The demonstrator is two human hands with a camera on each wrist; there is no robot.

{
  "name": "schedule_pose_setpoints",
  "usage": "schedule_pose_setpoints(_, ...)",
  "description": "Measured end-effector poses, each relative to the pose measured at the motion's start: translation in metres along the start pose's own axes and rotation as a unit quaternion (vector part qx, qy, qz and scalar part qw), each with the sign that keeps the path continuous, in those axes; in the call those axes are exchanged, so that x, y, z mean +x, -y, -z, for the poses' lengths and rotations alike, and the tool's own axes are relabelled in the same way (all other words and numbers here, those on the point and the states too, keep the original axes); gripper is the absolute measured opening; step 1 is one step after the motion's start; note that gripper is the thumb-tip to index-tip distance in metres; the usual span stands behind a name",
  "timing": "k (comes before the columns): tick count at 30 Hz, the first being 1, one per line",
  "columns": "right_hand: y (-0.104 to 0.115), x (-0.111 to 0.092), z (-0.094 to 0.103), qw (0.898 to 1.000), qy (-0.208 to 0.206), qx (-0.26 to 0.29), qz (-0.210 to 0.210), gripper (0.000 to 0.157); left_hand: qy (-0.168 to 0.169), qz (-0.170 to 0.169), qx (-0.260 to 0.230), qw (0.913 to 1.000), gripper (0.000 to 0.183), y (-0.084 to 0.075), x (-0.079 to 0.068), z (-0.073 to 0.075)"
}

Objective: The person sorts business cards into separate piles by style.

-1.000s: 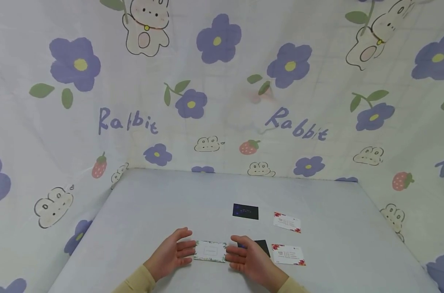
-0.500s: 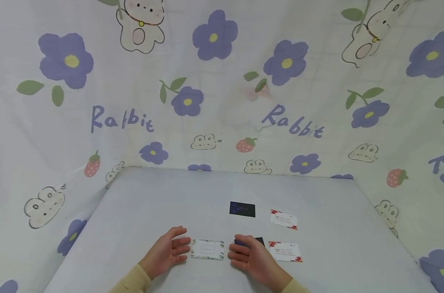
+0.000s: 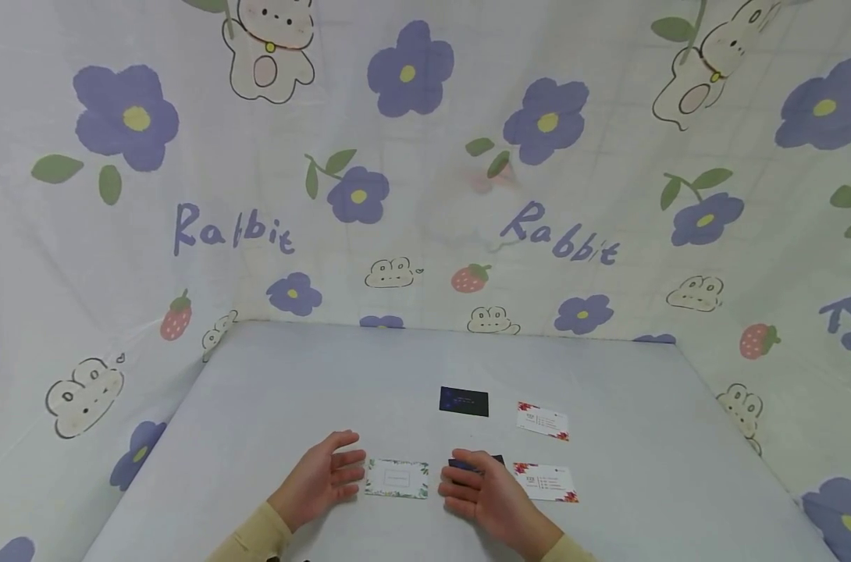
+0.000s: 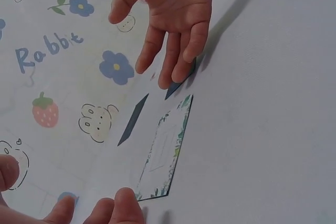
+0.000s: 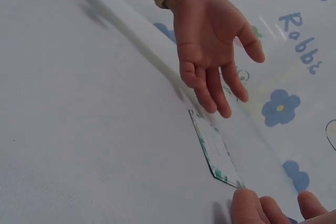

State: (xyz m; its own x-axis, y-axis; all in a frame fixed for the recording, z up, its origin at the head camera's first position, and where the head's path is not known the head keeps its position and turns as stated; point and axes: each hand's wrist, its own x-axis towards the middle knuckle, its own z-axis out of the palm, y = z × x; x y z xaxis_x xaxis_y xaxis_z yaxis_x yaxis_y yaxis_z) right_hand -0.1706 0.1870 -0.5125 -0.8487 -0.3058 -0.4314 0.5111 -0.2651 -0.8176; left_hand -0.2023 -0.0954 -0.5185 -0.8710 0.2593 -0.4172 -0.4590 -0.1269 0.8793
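Note:
A white card with a green leafy border (image 3: 397, 478) lies flat between my two hands. To its left, my left hand (image 3: 318, 482) is held with fingers relaxed and apart, palm facing inward, a small gap from the card's edge. On the other side my right hand (image 3: 489, 499) faces it with loosely bent, spread fingers, holding nothing. It partly covers a black card (image 3: 461, 465) behind it. In the left wrist view, the leafy card (image 4: 165, 148) lies below the right hand's fingertips (image 4: 165, 80). Its whole printed face shows in the head view.
Another black card (image 3: 464, 401) lies farther back. Two white cards with red flowers are at the right, a rear one (image 3: 543, 421) and a front one (image 3: 553, 482). All rest on a white-covered table (image 3: 313, 375), enclosed by a rabbit-and-flower printed curtain (image 3: 425, 156).
Both hands have drawn slightly apart from the ends of the leafy card, where their fingertips were a second ago. The head view has shifted a little. The cards keep their arrangement.

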Motion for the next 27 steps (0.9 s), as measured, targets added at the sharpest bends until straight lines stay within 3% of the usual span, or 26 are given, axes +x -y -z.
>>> schedule_pose_setpoints(5, 0.005, -0.001, 0.009, 1.000, -0.023, -0.002, 0.015, 0.071, 0.023, -0.017, 0.008, 0.9996, 0.071, -0.010, 0.007, -0.009)
schedule_pose_setpoints(10, 0.012, -0.002, 0.019, 0.998, -0.046, -0.006, 0.039, 0.070, 0.045, -0.020, 0.017, 0.9986, 0.070, -0.015, 0.017, -0.029)
schedule_pose_setpoints(17, 0.017, -0.004, 0.030, 0.996, -0.073, 0.006, 0.046, 0.069, 0.057, -0.012, 0.031, 0.9978, 0.068, -0.012, 0.030, -0.061)
schedule_pose_setpoints(27, 0.023, -0.017, 0.049, 0.989, -0.129, -0.003, 0.069, 0.066, 0.074, -0.001, 0.026, 0.9969, 0.066, -0.005, 0.040, -0.090)
